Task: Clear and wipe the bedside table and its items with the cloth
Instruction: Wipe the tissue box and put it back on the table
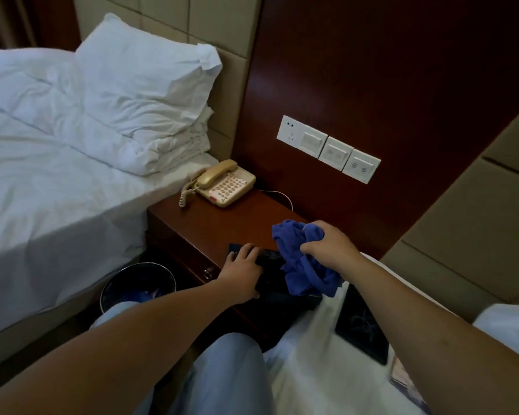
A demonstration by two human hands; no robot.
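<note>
The dark wooden bedside table [216, 226] stands between two beds. A beige telephone [224, 183] with a coiled cord sits at its far corner. My right hand [330, 248] grips a bunched blue cloth [303, 259] just above the table's near right part. My left hand [241, 271] rests on a dark flat object [270, 262] lying at the table's front edge, fingers spread over its top and thumb at its near side. The cloth hides part of that object.
A black waste bin [138, 284] stands on the floor left of the table. A white bed with pillows [144, 94] lies left. On the right bed lies a dark tray [361, 324]. Wall switches [327, 148] sit above the table.
</note>
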